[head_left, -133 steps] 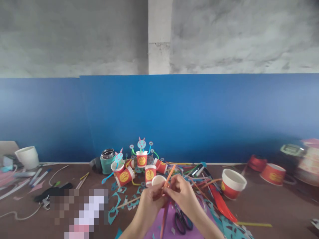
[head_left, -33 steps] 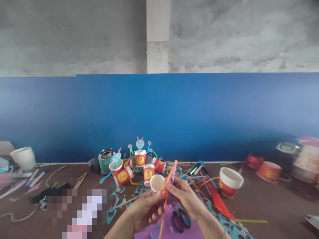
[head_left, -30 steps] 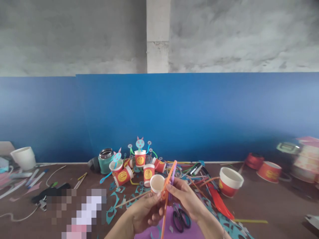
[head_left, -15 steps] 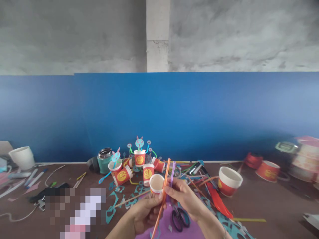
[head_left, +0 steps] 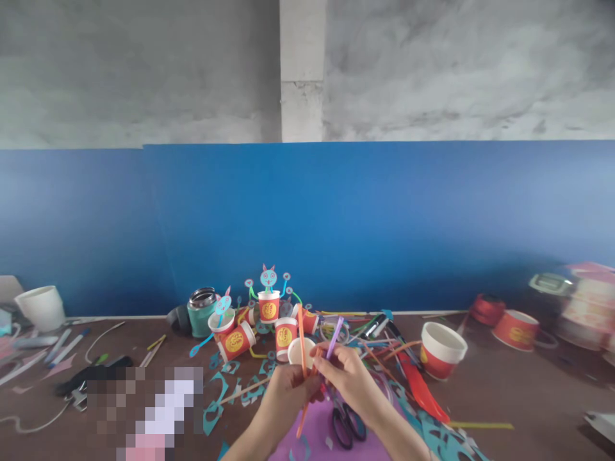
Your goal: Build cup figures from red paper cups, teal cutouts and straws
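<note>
My left hand (head_left: 287,392) is closed round an orange straw (head_left: 302,346) that sticks up past my fingers and runs down below them. My right hand (head_left: 350,379) pinches a purple straw (head_left: 334,337) right beside it; the two hands touch. A small paper cup (head_left: 298,349) with a white inside shows just behind my fingers; which hand holds it, if any, is hidden. Both hands hover low over a purple sheet (head_left: 319,442) with black scissors (head_left: 343,426) on it.
Beyond the hands stand red paper cups (head_left: 286,333) with teal cut-out figures, a teal jar (head_left: 202,310) and loose straws. A larger red cup (head_left: 439,351) sits to the right, a white cup (head_left: 41,306) and pens far left. Teal paper scraps litter the brown table (head_left: 519,397).
The orange straw has swung from leaning right to nearly upright. My left hand has turned from palm up to knuckles up. The purple straw now tilts right, apart from the orange one.
</note>
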`<state>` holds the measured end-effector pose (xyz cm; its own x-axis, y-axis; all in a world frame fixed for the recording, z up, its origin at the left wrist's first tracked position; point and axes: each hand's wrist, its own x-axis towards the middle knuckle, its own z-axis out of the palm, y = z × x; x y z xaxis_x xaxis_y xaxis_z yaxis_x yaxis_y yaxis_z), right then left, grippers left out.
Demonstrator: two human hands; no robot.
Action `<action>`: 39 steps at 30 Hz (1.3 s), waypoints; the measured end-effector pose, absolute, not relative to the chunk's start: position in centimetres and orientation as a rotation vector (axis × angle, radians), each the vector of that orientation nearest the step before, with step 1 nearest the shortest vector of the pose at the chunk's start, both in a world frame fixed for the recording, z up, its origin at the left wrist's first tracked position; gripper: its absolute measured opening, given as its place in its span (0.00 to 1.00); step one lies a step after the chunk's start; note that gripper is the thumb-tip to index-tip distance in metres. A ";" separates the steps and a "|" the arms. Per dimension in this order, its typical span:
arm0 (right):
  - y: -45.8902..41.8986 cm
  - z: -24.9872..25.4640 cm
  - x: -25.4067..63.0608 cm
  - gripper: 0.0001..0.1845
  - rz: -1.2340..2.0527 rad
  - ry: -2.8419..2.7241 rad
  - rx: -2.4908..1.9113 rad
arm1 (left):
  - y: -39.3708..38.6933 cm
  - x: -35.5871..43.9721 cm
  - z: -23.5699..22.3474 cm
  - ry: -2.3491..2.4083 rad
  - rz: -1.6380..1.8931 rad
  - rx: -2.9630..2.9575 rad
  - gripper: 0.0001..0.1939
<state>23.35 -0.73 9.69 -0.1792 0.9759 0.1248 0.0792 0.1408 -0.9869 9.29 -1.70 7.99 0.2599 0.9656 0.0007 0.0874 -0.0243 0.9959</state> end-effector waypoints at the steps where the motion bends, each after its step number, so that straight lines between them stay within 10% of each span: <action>1: -0.6 9.5 23.4 0.20 1.178 -1.488 -1.089 | -1.6 9.3 7.9 1.083 0.952 1.415 0.24; 21: -1.2 10.2 24.0 0.17 1.499 -1.473 -1.035 | -2.4 8.8 9.3 0.675 0.757 1.568 0.32; 39: -0.6 10.3 24.9 0.18 1.359 -1.452 -1.106 | -2.1 9.2 7.4 1.068 0.933 1.742 0.18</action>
<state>24.85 -0.62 10.31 -0.2587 0.9659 0.0075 0.0560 0.0228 -0.9982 9.16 -2.05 7.37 0.3520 0.9235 0.1527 0.2750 -0.2579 0.9262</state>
